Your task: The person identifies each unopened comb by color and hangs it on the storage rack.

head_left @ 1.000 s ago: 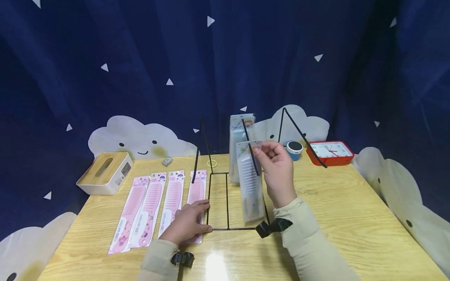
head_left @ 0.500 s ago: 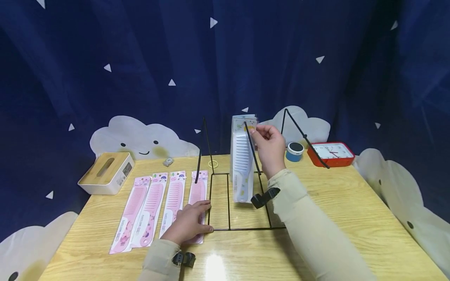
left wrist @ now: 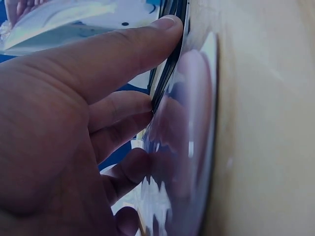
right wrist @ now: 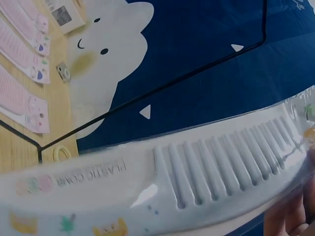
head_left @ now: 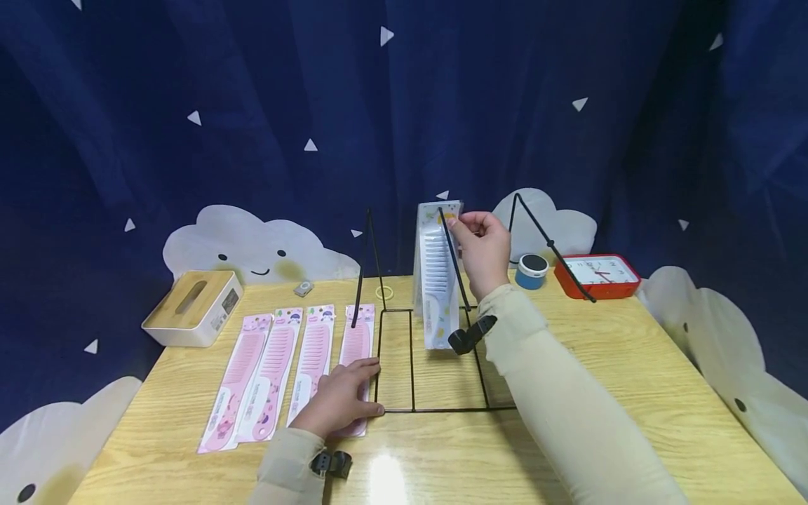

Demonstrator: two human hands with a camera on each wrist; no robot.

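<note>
My right hand pinches the top of a packaged pale blue comb that hangs on an arm of the black wire rack, in front of other blue comb packs. The right wrist view shows that comb close up in its clear wrapper. My left hand lies flat on the table, fingers straight, pressing the rightmost pink comb pack beside the rack's base. In the left wrist view its fingers touch the glossy wrapper. Three more pink comb packs lie to the left.
A white tissue box with a wooden lid stands at the back left. A red clock and a small blue tin sit at the back right. A yellow ring and a small grey clip lie near the curtain.
My right hand carried the blue comb pack up and away from me, onto the rack arm against the other hanging packs. The left hand stayed put.
</note>
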